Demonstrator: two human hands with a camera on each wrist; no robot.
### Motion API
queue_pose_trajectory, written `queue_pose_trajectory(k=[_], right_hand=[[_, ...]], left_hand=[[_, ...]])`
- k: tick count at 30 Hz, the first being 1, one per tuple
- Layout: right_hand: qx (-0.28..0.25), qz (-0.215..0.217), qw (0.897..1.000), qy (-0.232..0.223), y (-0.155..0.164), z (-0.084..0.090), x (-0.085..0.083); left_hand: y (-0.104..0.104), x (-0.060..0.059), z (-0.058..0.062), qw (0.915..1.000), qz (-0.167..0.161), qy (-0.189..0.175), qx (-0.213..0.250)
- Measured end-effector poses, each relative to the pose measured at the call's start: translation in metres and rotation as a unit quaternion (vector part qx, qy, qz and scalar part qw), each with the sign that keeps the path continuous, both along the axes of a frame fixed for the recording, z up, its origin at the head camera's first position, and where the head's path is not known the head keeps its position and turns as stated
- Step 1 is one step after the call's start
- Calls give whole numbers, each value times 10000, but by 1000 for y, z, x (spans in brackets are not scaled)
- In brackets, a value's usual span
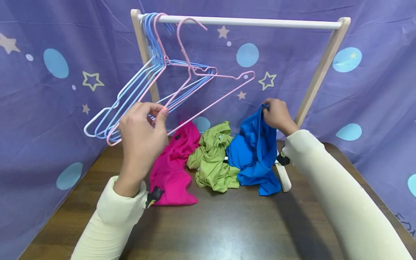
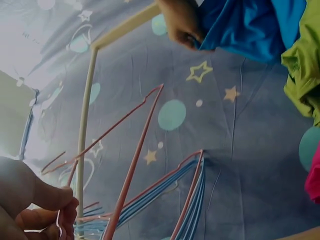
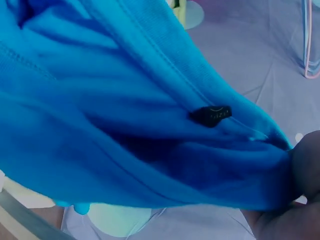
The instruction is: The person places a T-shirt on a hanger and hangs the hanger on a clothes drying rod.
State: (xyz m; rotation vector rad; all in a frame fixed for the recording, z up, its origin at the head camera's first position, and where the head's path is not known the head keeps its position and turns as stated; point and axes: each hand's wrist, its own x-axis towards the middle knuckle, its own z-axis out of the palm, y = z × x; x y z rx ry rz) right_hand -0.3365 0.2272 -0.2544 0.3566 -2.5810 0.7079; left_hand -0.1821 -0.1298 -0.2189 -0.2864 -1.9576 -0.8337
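My left hand (image 1: 143,133) pinches a pink wire hanger (image 1: 214,105) by one sloping arm, thumb against fingers. That hanger's hook is off the rail, in front of the other hangers. On the right, my right hand (image 1: 277,115) grips the top edge of a blue garment (image 1: 251,144), lifting that part while its lower folds lie on the table. In the right wrist view the blue garment (image 3: 150,115) shows a hemmed opening with a small black label (image 3: 212,115) inside. A crumpled green garment (image 1: 212,159) and a magenta garment (image 1: 172,177) lie to its left.
A rack with a white rail (image 1: 247,22) and wooden posts (image 1: 321,72) stands on the brown table (image 1: 221,231). Several blue, white and pink hangers (image 1: 152,65) hang bunched at the rail's left end. Behind is a purple patterned curtain (image 1: 292,43).
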Motion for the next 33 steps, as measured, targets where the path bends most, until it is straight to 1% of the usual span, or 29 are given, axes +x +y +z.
queue_pose_trajectory(k=[4,8,10,12,17,20,22,28,30,33], right_hand=[[-276,-327,9990,-94,1,9,0],[-436,-604,9971,-167,3,16,-1],[-501,-733,9959,-187,3,18,-1],[-648,-815,9941,-310,4,20,-1],[-1018,-1003,9863,-822,6,25,1],[-1093,-1081,9829,-1012,8,27,2],[-1152,-1119,9821,-985,7,26,2],[-1298,-1324,9800,-716,0,20,2],[-1268,-1383,9799,-677,-1,19,1],[-1274,-1486,9782,-689,-1,19,1]], left_hand=[[6,1,-6,9992,-242,-245,-179],[13,2,-11,9977,-370,-424,-386],[16,2,-13,9970,-385,-490,-465],[17,2,-15,9965,-377,-542,-519],[14,2,-16,9948,-326,-692,-673],[16,3,-19,9927,-317,-850,-792],[19,3,-22,9911,-337,-976,-845],[28,3,-31,9872,-448,-1239,-894],[27,4,-32,9865,-473,-1285,-900],[24,9,-30,9871,-471,-1262,-868]])
